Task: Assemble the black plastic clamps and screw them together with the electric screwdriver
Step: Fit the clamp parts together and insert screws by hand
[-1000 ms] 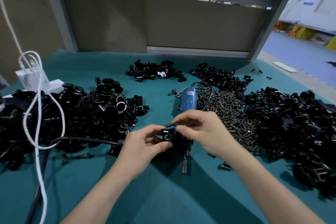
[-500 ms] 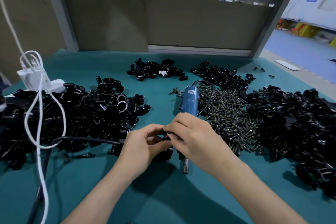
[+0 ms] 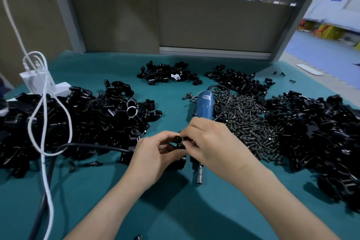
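A teal table [image 3: 194,210] abuts grey partitions. Clamp-part heaps [image 3: 78,122] and screws [image 3: 249,122] flank the blue electric screwdriver [image 3: 203,106]. The left hand [image 3: 155,154] and right hand [image 3: 212,142] pinch a black clamp [image 3: 178,142] between them.

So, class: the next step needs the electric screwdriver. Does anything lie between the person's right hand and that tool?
Nothing visible does. The right hand hovers directly over the screwdriver, which lies on the table beside the screws. Both hands are busy pinching a clamp.
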### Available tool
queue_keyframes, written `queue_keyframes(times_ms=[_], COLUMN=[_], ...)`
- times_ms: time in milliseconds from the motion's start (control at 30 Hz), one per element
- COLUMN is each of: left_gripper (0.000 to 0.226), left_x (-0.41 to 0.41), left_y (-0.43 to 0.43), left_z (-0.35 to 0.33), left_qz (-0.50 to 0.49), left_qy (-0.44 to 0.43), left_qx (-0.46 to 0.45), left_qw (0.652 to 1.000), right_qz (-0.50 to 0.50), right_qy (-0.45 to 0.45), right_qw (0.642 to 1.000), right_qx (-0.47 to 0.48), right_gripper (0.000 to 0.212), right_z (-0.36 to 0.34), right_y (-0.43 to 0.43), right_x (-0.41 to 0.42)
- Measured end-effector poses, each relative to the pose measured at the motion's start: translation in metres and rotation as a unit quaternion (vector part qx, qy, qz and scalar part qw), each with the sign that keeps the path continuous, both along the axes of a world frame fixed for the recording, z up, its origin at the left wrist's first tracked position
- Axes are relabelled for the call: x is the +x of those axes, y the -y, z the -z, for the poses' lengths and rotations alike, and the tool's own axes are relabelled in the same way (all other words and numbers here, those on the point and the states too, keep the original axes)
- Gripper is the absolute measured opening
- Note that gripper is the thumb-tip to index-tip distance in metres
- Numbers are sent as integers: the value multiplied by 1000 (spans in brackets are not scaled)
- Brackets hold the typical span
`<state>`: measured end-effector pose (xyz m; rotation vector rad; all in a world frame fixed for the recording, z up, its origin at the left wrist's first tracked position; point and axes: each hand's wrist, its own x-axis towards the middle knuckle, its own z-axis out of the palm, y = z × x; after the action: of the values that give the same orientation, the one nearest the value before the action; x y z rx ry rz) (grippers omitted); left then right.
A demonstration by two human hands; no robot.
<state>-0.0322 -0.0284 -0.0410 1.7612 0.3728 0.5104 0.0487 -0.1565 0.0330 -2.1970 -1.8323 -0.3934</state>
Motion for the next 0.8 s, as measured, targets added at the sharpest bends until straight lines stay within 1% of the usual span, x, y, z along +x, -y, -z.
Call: queue_keyframes(times_ms=[33, 100, 133, 200, 267, 367, 433, 533, 667, 733, 800], left_gripper=[43, 42, 43, 46, 48, 47, 46, 43, 28, 27, 27], left_x=[0, 0, 0, 1, 1, 2, 2, 3, 2, 1, 1], left_y=[0, 1, 1, 1, 1, 3, 3, 5, 6, 6, 6], left_z=[0, 0, 0, 0, -1, 0, 2, 5, 7, 8, 8], left_qz=[0, 2, 2, -2, -7, -17, -24, -30, -35, -36, -42], left_qy=[1, 3, 4, 6, 7, 12, 23, 40, 66, 79, 83], left_qx=[2, 1, 3, 10, 15, 21, 36, 71, 105, 124, 133], left_qw=[1000, 1000, 1000, 1000, 1000, 1000, 999, 996, 992, 989, 987], right_qz=[6, 41, 49, 52, 55, 43, 53, 48, 65, 84, 98], right_qy=[-1, -43, -45, -42, -29, 7, -25, -15, -65, -90, -121], right_qw=[1000, 998, 997, 996, 996, 998, 997, 998, 995, 992, 988], right_qx=[-11, -26, -37, -51, -57, -43, -45, -32, -31, -34, -17], right_gripper=[6, 22, 26, 28, 25, 5, 5, 9, 5, 7, 5], right_z=[-1, -1, -1, -2, -1, -3, -4, -3, 2, 7, 9], right_y=[-2, -1, -1, -2, -1, -1, 2, 8, 12, 12, 12], right_x=[1, 7, 9, 10, 7, 1, -1, -1, 2, 3, 3])
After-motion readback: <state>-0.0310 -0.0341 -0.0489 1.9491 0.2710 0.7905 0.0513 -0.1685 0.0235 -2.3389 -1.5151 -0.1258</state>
